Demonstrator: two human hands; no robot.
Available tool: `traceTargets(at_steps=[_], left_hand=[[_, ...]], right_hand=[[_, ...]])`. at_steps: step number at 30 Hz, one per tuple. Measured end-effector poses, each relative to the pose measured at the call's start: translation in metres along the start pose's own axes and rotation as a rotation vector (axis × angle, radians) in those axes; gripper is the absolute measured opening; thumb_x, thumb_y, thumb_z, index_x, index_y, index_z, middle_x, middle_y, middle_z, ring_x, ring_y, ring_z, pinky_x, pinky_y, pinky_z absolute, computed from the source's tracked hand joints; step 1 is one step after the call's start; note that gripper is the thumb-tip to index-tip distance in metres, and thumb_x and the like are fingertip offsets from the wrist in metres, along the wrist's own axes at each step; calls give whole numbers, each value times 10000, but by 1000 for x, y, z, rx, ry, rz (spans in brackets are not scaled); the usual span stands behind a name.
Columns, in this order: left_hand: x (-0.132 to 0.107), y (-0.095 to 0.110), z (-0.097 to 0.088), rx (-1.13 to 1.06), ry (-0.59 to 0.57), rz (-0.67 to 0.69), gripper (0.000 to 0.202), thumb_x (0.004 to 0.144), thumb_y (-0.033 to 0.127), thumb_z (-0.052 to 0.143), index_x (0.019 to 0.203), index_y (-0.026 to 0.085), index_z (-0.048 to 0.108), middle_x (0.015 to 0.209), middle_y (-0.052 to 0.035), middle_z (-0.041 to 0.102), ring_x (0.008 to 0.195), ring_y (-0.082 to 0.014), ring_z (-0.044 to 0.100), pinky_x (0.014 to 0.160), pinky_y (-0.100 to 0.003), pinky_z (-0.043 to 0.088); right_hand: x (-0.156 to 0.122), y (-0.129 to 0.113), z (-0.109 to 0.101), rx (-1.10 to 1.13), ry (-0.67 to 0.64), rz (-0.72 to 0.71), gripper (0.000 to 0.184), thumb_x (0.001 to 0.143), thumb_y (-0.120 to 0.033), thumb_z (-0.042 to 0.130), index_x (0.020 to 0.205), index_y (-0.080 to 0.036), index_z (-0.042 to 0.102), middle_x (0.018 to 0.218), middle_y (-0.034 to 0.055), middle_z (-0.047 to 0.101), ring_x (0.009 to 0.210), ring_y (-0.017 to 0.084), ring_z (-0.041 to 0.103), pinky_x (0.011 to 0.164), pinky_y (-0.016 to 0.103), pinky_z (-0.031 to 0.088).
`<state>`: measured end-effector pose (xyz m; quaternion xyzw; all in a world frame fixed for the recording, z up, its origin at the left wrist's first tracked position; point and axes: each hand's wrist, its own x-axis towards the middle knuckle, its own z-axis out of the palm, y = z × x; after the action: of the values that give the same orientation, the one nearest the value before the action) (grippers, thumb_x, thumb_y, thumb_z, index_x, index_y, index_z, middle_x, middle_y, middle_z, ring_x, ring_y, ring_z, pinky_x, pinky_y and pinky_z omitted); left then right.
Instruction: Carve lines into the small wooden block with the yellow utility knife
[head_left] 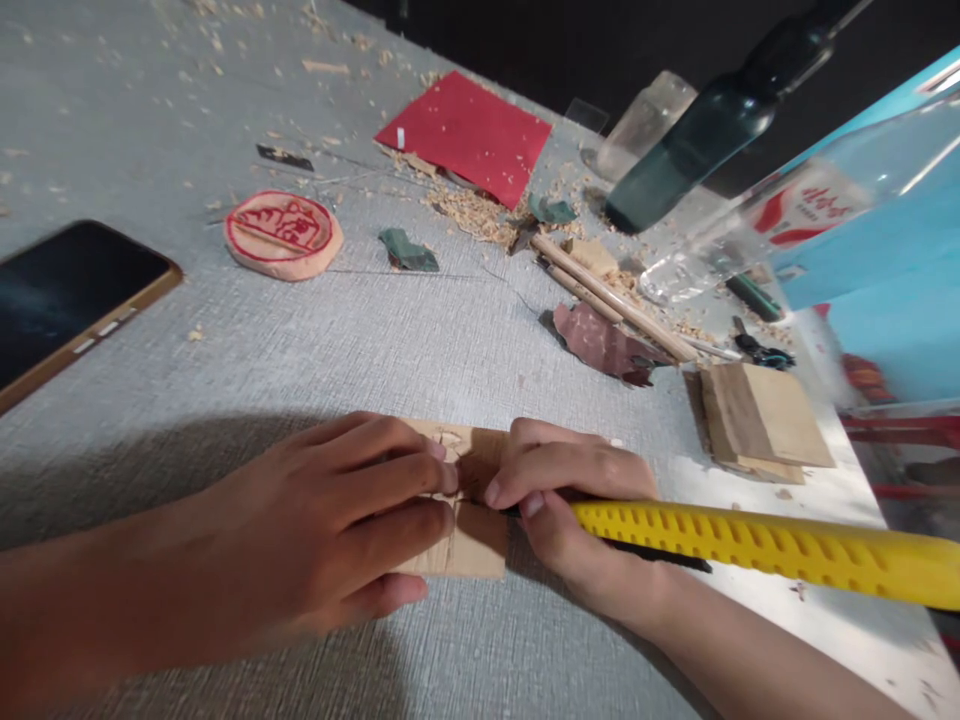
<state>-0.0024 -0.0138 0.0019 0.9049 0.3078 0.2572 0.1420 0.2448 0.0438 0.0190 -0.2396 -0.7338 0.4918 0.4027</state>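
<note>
A small flat wooden board (480, 548) with carved lines lies on the table in front of me. My left hand (352, 510) presses over its left part, fingers curled on the face and thumb along the near edge. Much of the board is hidden under that hand. Around a yellow utility knife (735, 545), my right hand (570, 490) is closed in a pinch near the blade end. The knife's dark tip meets the board's surface close to my left fingertips; its exact contact point is partly hidden.
A phone (75, 300) lies at left, beside a round carved wood piece (283, 235) marked in red. Behind are red paper (472, 135), green sandpaper scraps (407, 250), brown sandpaper (604, 342), wooden sticks (615, 298), bottles (697, 135) and shavings. Wood blocks (765, 420) sit at right.
</note>
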Motion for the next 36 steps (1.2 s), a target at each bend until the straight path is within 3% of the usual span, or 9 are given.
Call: traceTargets(at_steps=[7, 12, 19, 26, 32, 36], left_hand=[[1, 0, -1, -40, -30, -20, 278, 943, 269, 806, 1190, 203, 697, 1178, -42, 734, 1145, -259, 644, 982, -432, 591], [-1, 0, -3, -39, -44, -8, 240, 985, 277, 767, 1197, 191, 696, 1262, -47, 731, 1262, -261, 619, 1068, -427, 564], [2, 0, -5, -61, -38, -8, 156, 1045, 264, 677, 1178, 184, 696, 1203, -54, 730, 1237, -238, 629, 1052, -390, 566], [0, -1, -3, -49, -51, -21, 191, 1022, 276, 716, 1196, 200, 695, 1227, -44, 737, 1259, -245, 630, 1057, -410, 563], [0, -1, -3, -45, -50, -22, 213, 1024, 288, 718, 1216, 201, 691, 1245, -43, 738, 1287, -240, 621, 1075, -399, 553], [0, -1, -4, -32, -50, -14, 227, 1020, 286, 710, 1227, 194, 691, 1250, -62, 732, 1248, -256, 639, 1041, -419, 574]], right_hand=[[0, 9, 3, 183, 40, 192, 241, 892, -76, 641, 858, -204, 844, 693, -18, 712, 534, 70, 562, 501, 185, 459], [-2, 7, 5, 242, 114, 337, 140, 960, -218, 739, 945, -207, 878, 817, 41, 804, 607, 95, 645, 477, 178, 459], [-5, 6, 7, 469, 148, 497, 123, 957, -294, 782, 944, -225, 884, 621, -14, 666, 488, 70, 548, 460, 169, 471], [-4, 7, 8, 467, 218, 431, 158, 954, -205, 748, 925, -251, 896, 588, -28, 642, 453, 60, 528, 422, 149, 437], [-6, 6, 4, 290, 143, 303, 166, 974, -204, 738, 984, -255, 895, 709, -1, 745, 472, 67, 575, 436, 177, 463], [-7, 6, 3, 122, 126, 169, 188, 968, -166, 731, 1025, -249, 889, 717, -5, 739, 508, 75, 595, 480, 201, 482]])
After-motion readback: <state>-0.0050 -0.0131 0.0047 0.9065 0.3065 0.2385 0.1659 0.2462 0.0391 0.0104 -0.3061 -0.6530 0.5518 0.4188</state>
